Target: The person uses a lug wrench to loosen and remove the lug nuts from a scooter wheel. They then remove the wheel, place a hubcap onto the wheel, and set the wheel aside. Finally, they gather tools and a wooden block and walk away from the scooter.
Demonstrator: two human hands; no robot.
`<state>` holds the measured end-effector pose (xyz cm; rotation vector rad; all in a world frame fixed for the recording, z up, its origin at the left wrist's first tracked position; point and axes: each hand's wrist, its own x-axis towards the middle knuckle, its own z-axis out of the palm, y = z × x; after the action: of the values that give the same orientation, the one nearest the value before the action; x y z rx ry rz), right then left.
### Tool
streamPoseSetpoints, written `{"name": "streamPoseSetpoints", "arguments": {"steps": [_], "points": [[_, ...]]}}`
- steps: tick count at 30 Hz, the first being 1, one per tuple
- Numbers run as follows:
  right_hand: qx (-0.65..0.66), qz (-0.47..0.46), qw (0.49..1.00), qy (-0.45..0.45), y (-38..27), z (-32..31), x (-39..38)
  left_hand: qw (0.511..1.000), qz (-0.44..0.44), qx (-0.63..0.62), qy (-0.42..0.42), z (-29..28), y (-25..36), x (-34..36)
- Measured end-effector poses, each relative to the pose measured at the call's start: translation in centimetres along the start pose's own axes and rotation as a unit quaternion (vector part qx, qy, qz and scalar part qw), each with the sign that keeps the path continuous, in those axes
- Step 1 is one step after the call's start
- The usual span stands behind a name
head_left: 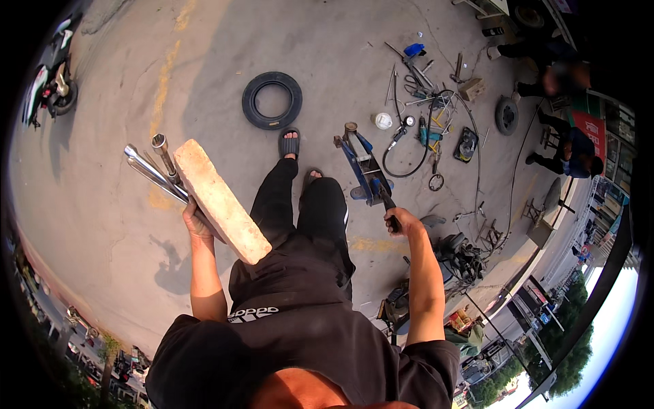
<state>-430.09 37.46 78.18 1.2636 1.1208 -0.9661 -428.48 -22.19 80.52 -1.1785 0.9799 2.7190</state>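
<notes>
In my left hand (197, 221), held up beside my hip, are a long pale tan block (221, 204) and several metal wrenches (153, 172). One of them ends in a socket (160, 142). The block hides part of the fingers and of the wrench shafts. My right hand (402, 222) is closed around the dark handle (388, 202) of a blue floor jack (364, 163), which slants away from me. Ahead of my feet a black tyre (272, 101) lies flat on the ground.
Right of the jack lie a white tub (383, 121), a hose with a gauge (409, 121), a teal power tool (424, 131) and scattered tools. A small wheel (506, 114) lies beyond them, near people at the far right. A motorcycle (58, 85) stands far left; dark machinery (458, 258) sits right of my arm.
</notes>
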Motion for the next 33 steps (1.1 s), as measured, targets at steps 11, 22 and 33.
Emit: {"name": "streamPoseSetpoints", "arguments": {"steps": [11, 22, 33], "points": [[0.156, -0.088, 0.977, -0.116, -38.7, -2.0, 11.3, 0.992, -0.042, 0.079, 0.092, 8.7, -2.6, 7.1], [0.000, -0.052, 0.996, 0.068, -46.0, -1.3, 27.4, 0.980, -0.178, 0.085, 0.022, 11.2, -10.2, 20.2], [0.210, -0.176, 0.959, 0.066, -37.4, 0.2, 32.3, 0.941, -0.291, 0.171, -0.015, 17.0, -18.2, 36.4]]}}
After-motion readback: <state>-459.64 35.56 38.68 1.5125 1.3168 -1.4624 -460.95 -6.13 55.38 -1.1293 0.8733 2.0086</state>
